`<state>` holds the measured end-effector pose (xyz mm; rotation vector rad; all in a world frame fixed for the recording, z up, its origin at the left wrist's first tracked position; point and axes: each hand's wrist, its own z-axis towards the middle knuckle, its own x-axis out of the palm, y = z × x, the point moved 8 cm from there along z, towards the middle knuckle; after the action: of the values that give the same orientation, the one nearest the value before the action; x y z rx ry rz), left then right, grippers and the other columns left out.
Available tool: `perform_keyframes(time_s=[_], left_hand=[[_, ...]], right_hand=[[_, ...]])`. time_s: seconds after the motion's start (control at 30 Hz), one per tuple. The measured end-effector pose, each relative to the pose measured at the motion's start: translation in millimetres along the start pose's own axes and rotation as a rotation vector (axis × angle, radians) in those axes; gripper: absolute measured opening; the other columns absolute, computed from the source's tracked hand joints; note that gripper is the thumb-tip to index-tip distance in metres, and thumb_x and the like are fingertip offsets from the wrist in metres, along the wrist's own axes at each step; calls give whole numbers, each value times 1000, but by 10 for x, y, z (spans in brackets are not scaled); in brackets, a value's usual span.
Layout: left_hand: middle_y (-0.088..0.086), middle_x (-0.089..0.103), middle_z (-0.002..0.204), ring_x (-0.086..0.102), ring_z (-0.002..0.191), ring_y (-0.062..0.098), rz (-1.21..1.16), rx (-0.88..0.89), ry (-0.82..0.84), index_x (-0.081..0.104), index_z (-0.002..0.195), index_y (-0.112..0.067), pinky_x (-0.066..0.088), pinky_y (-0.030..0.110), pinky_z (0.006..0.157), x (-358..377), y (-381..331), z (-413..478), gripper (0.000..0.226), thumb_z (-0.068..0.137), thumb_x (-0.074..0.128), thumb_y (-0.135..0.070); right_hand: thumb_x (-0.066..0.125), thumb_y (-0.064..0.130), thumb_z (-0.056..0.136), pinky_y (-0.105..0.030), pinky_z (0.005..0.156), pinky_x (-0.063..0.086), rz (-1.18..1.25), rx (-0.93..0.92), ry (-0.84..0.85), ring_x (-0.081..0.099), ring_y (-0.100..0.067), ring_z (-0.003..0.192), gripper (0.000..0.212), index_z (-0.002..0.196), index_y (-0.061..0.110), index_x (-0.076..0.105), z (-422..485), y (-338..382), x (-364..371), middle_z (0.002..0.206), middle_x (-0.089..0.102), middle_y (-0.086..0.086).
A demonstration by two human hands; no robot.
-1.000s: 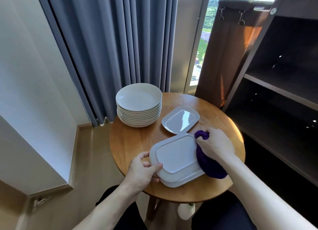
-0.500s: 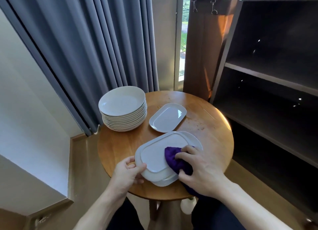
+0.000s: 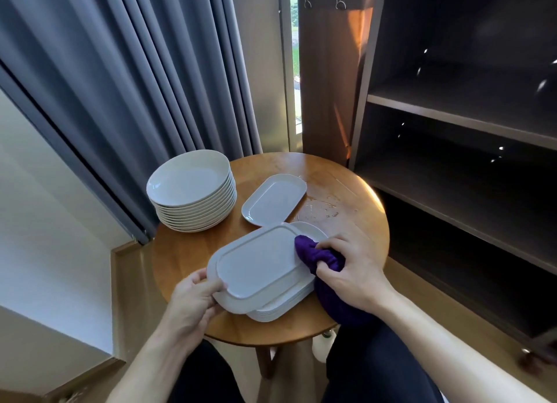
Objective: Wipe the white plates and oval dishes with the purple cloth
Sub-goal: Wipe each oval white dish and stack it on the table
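A stack of white oval dishes point(image 3: 280, 307) sits at the near edge of the round wooden table point(image 3: 180, 258). The top dish point(image 3: 259, 267) lies upside down and tilted on the stack. My left hand point(image 3: 193, 300) grips its near left rim. My right hand point(image 3: 349, 270) holds the bunched purple cloth point(image 3: 313, 253) against the dish's right edge; the rest of the cloth hangs down under my palm. A single oval dish point(image 3: 272, 199) lies face up behind. A stack of round white plates point(image 3: 193, 188) stands at the back left.
Grey curtains point(image 3: 135, 86) hang behind the table. A dark wooden shelf unit point(image 3: 458, 122) stands close on the right. Wet marks point(image 3: 319, 210) show on the tabletop near the single dish. A white bottle point(image 3: 324, 344) stands on the floor under the table.
My right hand with the cloth went from the dish's right edge onto its upturned bottom, then back toward the right edge. My left hand kept its hold. The camera view shifted right.
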<state>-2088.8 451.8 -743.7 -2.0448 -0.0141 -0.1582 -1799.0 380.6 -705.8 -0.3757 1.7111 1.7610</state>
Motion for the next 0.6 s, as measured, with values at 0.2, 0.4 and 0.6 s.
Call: perform_keyframes(time_s=[0.2,0.4,0.6], left_hand=[[12,78,103,76,91,27,55,263,-10,59,123,-13,60,35,65,170,-566,-19,45,85,74,7],[-15,77,88,74,81,7,483,739,-58,61,106,-33,63,27,68,609,-1186,-128,41,85,77,-1],[1,73,81,68,68,27,1076,1120,-87,67,111,-19,50,35,54,1049,-1198,-88,32,85,73,-2]], right_hand=[[56,47,76,-11,83,38,103,58,-34,55,6,103,26,98,41,69,17,-95,-16,108,62,23],[57,47,78,-13,83,38,92,56,-30,51,8,104,27,101,40,67,8,-109,4,109,59,24],[55,49,79,-12,81,38,65,39,-19,49,8,106,32,106,38,67,1,-90,18,110,57,22]])
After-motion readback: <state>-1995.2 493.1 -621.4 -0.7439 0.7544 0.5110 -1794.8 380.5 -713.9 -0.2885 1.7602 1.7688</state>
